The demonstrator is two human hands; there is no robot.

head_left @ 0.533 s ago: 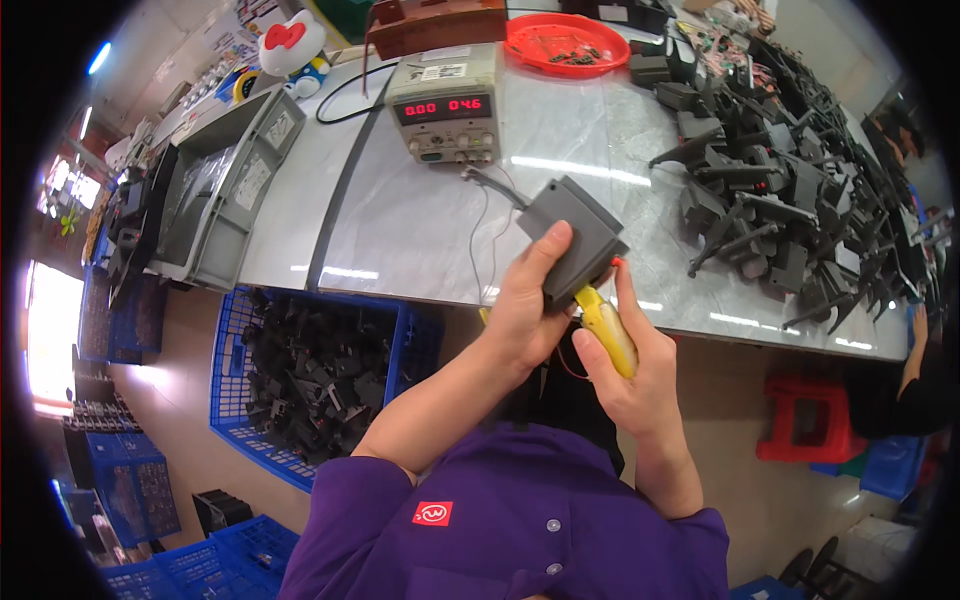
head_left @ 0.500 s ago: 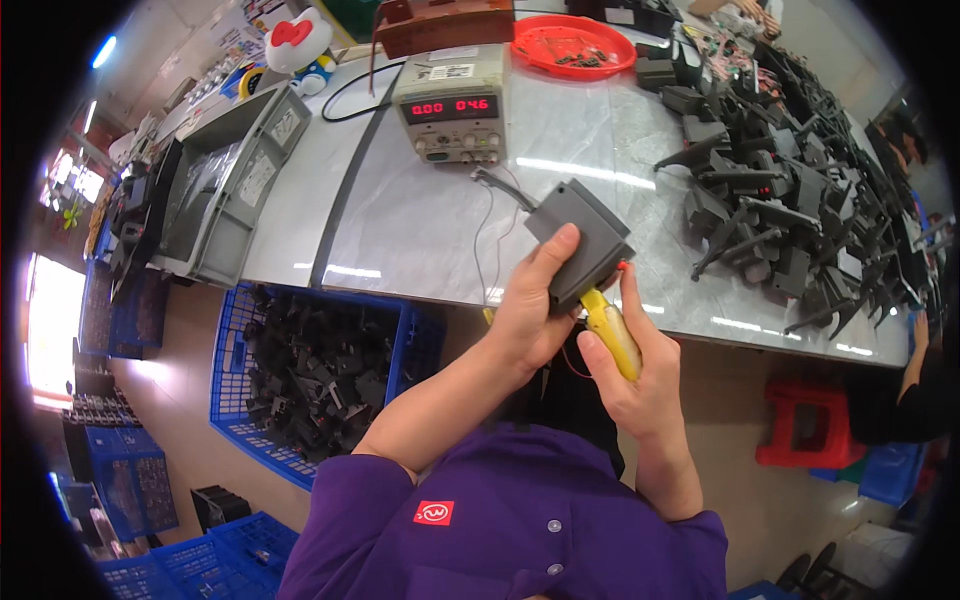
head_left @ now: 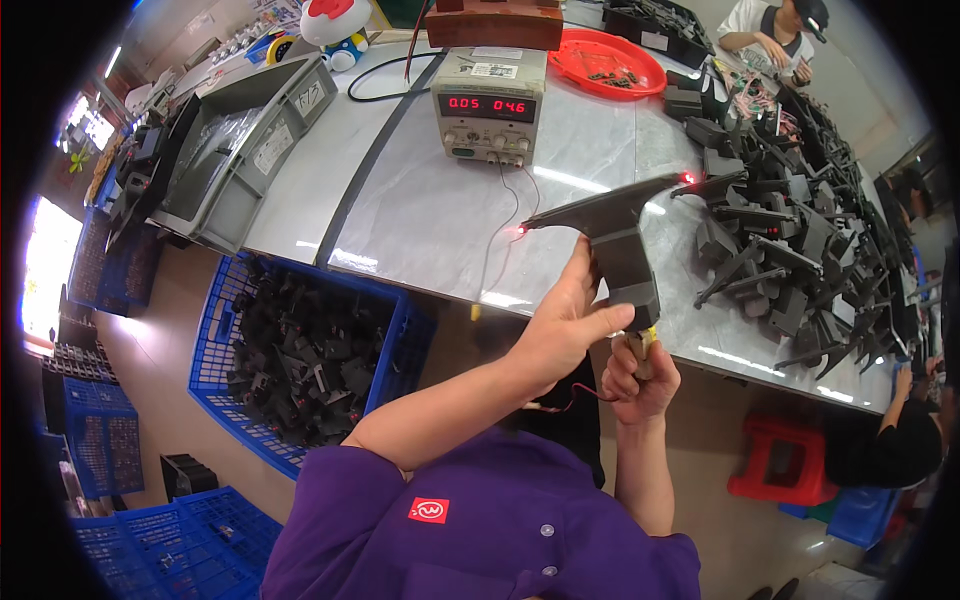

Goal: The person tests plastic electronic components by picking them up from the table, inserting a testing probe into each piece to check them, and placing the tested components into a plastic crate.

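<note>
My left hand (head_left: 572, 325) grips a dark grey plastic housing (head_left: 622, 255) by its lower part, the thumb across its near face. Two long arms spread from the housing's top, and a small red light glows at each tip. Below it, my right hand (head_left: 640, 385) is closed around a yellow-and-pale handheld tool (head_left: 651, 334), mostly hidden by the fingers, its upper end against the housing's underside. A thin red wire (head_left: 575, 400) runs from beside that hand. Beyond, a bench power supply (head_left: 488, 108) shows lit red digits, with thin leads hanging from its front.
Similar dark grey housings (head_left: 790, 230) are heaped on the right of the table (head_left: 400, 200). A red tray (head_left: 610, 65) with small parts lies behind, a grey crate (head_left: 250, 150) to the left. Below it stands a blue basket (head_left: 285, 440) of dark parts. Another person (head_left: 770, 40) sits far right.
The housing has been turned, so both its arms now show, with red lights lit at their tips. My right hand and the tool have swung underneath it. The power supply's reading has changed.
</note>
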